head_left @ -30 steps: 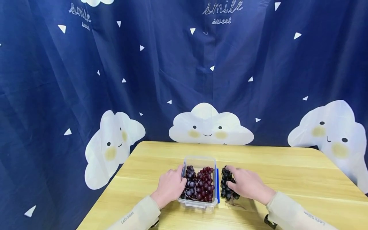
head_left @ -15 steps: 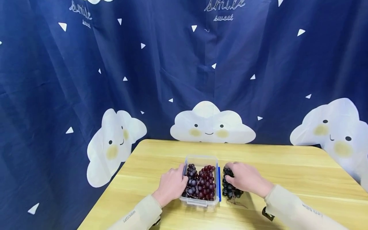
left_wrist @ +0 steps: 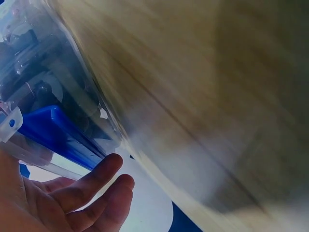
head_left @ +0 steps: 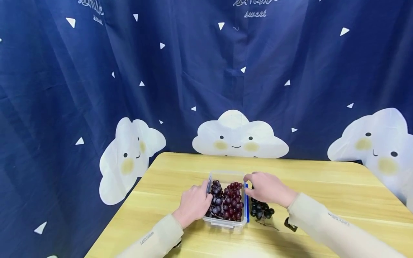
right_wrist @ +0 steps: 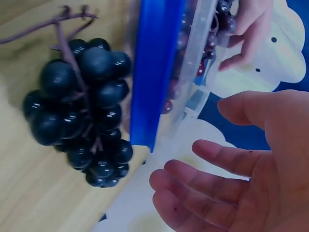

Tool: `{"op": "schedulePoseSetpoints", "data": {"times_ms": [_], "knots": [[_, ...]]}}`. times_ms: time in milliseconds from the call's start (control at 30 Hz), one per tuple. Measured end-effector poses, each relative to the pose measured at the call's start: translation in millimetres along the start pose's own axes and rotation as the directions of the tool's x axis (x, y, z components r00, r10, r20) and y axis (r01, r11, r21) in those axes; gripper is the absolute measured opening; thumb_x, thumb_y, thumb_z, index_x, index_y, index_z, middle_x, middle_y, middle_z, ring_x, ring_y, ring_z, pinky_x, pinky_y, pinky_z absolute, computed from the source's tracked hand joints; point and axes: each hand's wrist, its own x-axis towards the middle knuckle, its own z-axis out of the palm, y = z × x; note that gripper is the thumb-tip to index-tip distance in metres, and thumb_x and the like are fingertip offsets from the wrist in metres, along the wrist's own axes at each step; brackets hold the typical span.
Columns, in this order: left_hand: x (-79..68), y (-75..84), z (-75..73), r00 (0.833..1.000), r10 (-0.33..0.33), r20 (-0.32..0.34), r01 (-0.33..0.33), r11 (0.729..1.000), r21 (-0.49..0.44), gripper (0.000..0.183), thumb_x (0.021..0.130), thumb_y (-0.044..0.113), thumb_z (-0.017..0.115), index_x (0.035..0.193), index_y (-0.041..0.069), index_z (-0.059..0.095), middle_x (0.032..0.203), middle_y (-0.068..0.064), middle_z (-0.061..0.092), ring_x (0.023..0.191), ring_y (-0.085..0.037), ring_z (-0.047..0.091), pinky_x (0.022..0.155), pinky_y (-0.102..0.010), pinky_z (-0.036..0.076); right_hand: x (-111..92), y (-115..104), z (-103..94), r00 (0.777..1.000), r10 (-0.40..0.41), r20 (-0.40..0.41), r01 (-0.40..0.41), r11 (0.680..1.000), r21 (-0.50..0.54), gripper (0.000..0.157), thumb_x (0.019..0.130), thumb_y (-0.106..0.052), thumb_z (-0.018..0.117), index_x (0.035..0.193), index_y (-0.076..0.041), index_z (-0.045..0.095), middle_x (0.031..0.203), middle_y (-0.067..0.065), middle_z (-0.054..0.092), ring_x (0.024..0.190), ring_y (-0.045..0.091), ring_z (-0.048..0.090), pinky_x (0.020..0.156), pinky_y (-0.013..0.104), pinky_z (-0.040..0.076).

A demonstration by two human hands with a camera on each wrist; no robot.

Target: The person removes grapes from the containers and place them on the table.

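Note:
A clear plastic food container (head_left: 222, 223) with blue side latches holds a dusky purple grape bunch (head_left: 217, 200) on its left and a dark red grape bunch (head_left: 233, 203) on its right. My left hand (head_left: 193, 204) grips the container's left wall, thumb over the rim, fingers along the left latch (left_wrist: 58, 133). My right hand (head_left: 269, 188) hovers by the far right corner, fingertips near the rim and the right blue latch (right_wrist: 157, 72). Its thumb and fingers are spread apart with nothing between them in the right wrist view. Below it, a black grape bunch (right_wrist: 91, 106) lies on the table, stem toward me.
The light wooden table (head_left: 180, 172) has rounded far corners. Behind it hangs a dark blue curtain (head_left: 200, 71) with smiling clouds and white triangles. Both forearms reach in from the front in pale sleeves (head_left: 322, 215).
My right hand has left the black grape bunch and moved left and away from me to the container's right rim. My left hand keeps its hold. The head view has tilted down slightly.

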Motion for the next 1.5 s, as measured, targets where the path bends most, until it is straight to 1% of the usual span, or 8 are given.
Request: {"op": "schedulePoseSetpoints", "data": {"times_ms": [133,467,667,833,1033,1300,1400,1500], "knots": [[1.1,1.0,-0.7,1.000,0.008,-0.007,-0.008,1.000,0.009,0.039,0.097,0.029,0.051,0.131,0.010,0.054,0.072,0.003,0.059,0.065,-0.017,0.055,0.048,-0.035,0.040,9,-7,-7.0,1.000,-0.021,0.020,0.021,1.000,-0.010,0.036,0.091,-0.030,0.070,0.119,-0.007,0.070,0.113,0.011,0.072,0.085,0.021,0.068,0.077,0.045,0.057],[0.0,1.9,-2.4,1.000,-0.001,-0.001,0.001,1.000,0.017,0.040,0.096,0.029,0.051,0.132,0.011,0.054,0.073,0.001,0.061,0.066,-0.018,0.057,0.047,-0.036,0.040,35,-23,-16.6,0.989,-0.096,0.113,0.096,0.995,0.007,0.039,0.094,-0.031,0.068,0.124,-0.006,0.068,0.119,0.011,0.071,0.108,0.030,0.068,0.097,0.049,0.052],[-0.3,1.3,-2.3,1.000,-0.004,-0.004,0.004,0.999,0.037,0.042,0.096,0.031,0.051,0.134,0.011,0.053,0.076,-0.001,0.064,0.069,-0.020,0.060,0.049,-0.037,0.040,52,-30,-18.6,0.973,-0.122,0.198,0.119,0.993,0.023,0.038,0.094,-0.029,0.066,0.125,-0.006,0.068,0.121,0.011,0.071,0.105,0.028,0.068,0.097,0.047,0.052],[-0.4,1.3,-1.6,1.000,-0.001,-0.003,0.001,0.999,0.043,0.043,0.096,0.031,0.052,0.134,0.011,0.053,0.075,-0.001,0.064,0.069,-0.020,0.060,0.048,-0.036,0.040,66,-32,-17.8,0.946,-0.129,0.297,0.124,0.992,0.037,0.039,0.095,-0.030,0.066,0.127,-0.008,0.067,0.124,0.010,0.069,0.101,0.023,0.067,0.094,0.044,0.052],[1.1,1.2,-2.2,1.000,0.002,-0.009,-0.002,0.999,0.042,0.041,0.096,0.031,0.052,0.132,0.011,0.053,0.070,0.002,0.059,0.065,-0.019,0.057,0.047,-0.036,0.039,82,-32,-15.1,0.912,-0.132,0.388,0.134,0.991,0.023,0.043,0.096,-0.032,0.066,0.131,-0.007,0.065,0.135,0.010,0.064,0.111,0.023,0.065,0.098,0.041,0.051],[3.5,2.0,-5.0,1.000,0.012,-0.023,-0.011,0.998,0.054,0.039,0.096,0.032,0.052,0.130,0.011,0.054,0.073,0.000,0.062,0.070,-0.021,0.061,0.048,-0.037,0.040,98,-38,-8.6,0.896,-0.056,0.441,0.099,0.992,-0.074,0.045,0.091,-0.031,0.071,0.131,-0.011,0.066,0.138,0.005,0.062,0.120,0.024,0.061,0.102,0.043,0.049],[1.7,2.2,-5.3,0.999,0.023,-0.030,-0.021,0.997,0.071,0.040,0.096,0.031,0.053,0.130,0.010,0.054,0.072,0.000,0.062,0.068,-0.021,0.061,0.049,-0.037,0.041,103,-42,-2.8,0.879,-0.040,0.476,0.109,0.987,-0.118,0.044,0.090,-0.028,0.072,0.130,-0.011,0.066,0.137,0.004,0.062,0.125,0.025,0.059,0.102,0.043,0.049],[-1.0,3.0,-4.4,0.999,0.029,-0.028,-0.027,0.996,0.081,0.040,0.096,0.031,0.054,0.130,0.009,0.054,0.071,0.000,0.062,0.067,-0.021,0.060,0.049,-0.036,0.041,107,-43,2.4,0.856,-0.027,0.516,0.123,0.981,-0.152,0.041,0.088,-0.024,0.073,0.126,-0.011,0.068,0.132,0.002,0.065,0.118,0.022,0.062,0.098,0.040,0.051]]}}
